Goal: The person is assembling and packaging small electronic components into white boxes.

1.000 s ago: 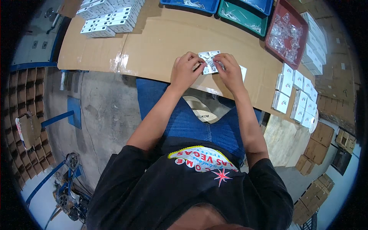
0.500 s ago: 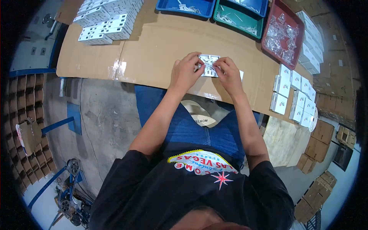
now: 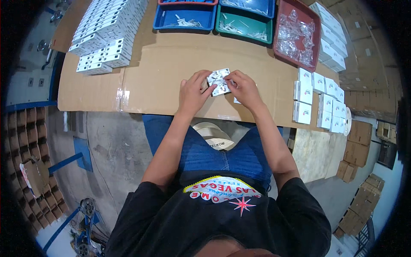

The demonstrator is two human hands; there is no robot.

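A white square plastic housing [image 3: 220, 88] with molded details inside lies between my hands above the cardboard-covered table, slightly turned. My left hand [image 3: 193, 93] grips its left side, the thumb at the lower edge and the fingers along the upper left. On the opposite side, my right hand [image 3: 247, 91] has thumb and fingertips pinched together over the housing's inner face. Whatever small piece those fingertips may hold is too small to make out. Partly under my right hand, a white flat piece [image 3: 236, 101] shows on the cardboard.
Stacked white housings [image 3: 109, 30] stand at the far left. Along the back are a blue tray [image 3: 184, 28] and a green tray [image 3: 244, 39] with small white parts. A red tray [image 3: 295, 61] holds clear plastic bags. White boxes [image 3: 305, 92] line the right side of the cardboard [image 3: 162, 64].
The view has shifted, bringing more of the far trays and stacks into sight. The housing has turned slightly counterclockwise; both hands stay at it.
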